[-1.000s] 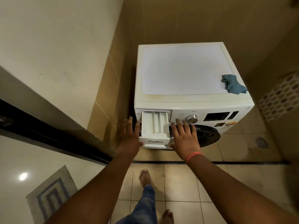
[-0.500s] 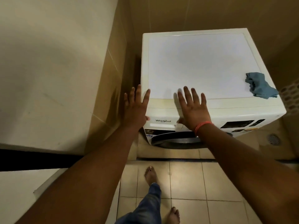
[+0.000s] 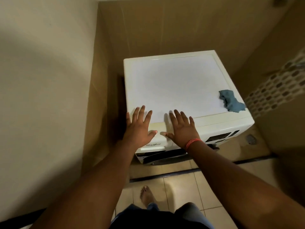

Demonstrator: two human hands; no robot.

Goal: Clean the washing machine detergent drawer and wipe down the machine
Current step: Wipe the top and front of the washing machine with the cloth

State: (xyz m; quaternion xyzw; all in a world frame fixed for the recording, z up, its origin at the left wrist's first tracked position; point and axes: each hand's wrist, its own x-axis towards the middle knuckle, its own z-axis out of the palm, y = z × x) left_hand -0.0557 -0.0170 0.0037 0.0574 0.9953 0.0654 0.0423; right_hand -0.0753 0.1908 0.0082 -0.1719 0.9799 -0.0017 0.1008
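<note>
A white front-loading washing machine (image 3: 178, 83) stands in a tiled corner, seen from above. The detergent drawer front (image 3: 154, 143) with its brand name sits flush at the machine's front left, partly hidden by my hands. Fingers straight and spread, my left hand (image 3: 137, 128) hovers over the machine's front left corner. Beside it my right hand (image 3: 182, 128), with a red band at the wrist, is spread the same way over the front edge. Neither hand holds anything. A crumpled blue cloth (image 3: 231, 100) lies on the top near its right edge.
A beige tiled wall (image 3: 49, 80) runs close along the machine's left side. A mosaic tile strip (image 3: 277, 85) marks the right wall. A floor drain (image 3: 251, 139) lies right of the machine. My bare foot (image 3: 146, 195) stands on the floor tiles in front.
The drawer stood pulled out between my hands a second ago and now sits pushed in. Both hands rose from the drawer's sides to the machine's front top edge. The view shifted closer and higher.
</note>
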